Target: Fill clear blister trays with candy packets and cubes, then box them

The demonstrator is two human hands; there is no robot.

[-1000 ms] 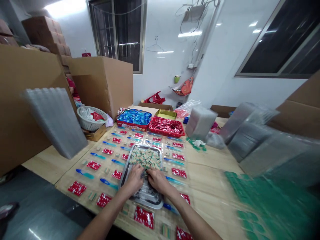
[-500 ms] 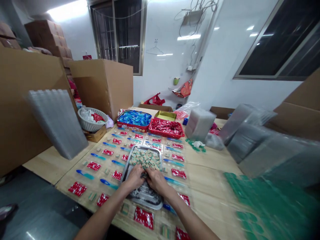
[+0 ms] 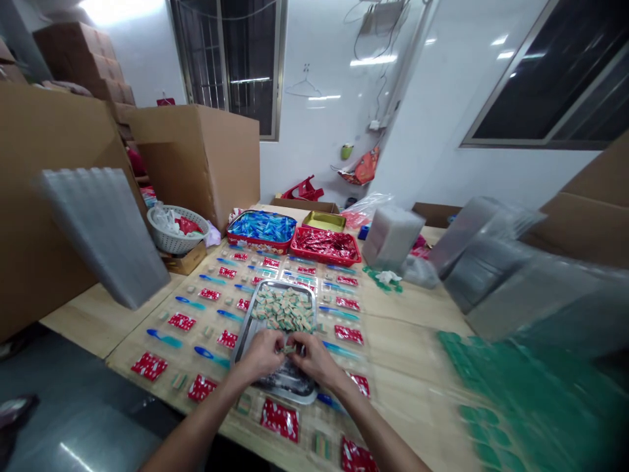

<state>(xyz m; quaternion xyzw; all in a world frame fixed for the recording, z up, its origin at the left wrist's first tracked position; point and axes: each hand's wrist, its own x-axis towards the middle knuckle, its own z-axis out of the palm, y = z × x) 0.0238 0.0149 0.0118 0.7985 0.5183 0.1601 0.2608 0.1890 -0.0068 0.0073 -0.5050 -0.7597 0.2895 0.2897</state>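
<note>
A metal tray (image 3: 307,395) lies in front of me, with a heap of small striped blocks (image 3: 284,308) in its far half. Over its near half my left hand (image 3: 266,354) and my right hand (image 3: 308,356) meet, fingertips pinched. Between them they hold one small striped block (image 3: 289,349), green and pale, partly covered by the fingers. Around the tray lie clear plastic blister sheets holding red spotted packets (image 3: 279,419), blue plastic tools (image 3: 211,356) with long handles, and single striped blocks (image 3: 322,445).
Behind the tray stand a tin of blue pieces (image 3: 262,244), a red basket of red packets (image 3: 326,245) and a gold tin (image 3: 324,221). Stacked clear plastic (image 3: 105,236) leans at left, with more (image 3: 393,237) at right. Green plastic sheets (image 3: 521,387) cover the right side.
Both hands have drawn slightly back from the heap of blocks. A small striped block now shows between their fingertips. The camera view has shifted slightly.
</note>
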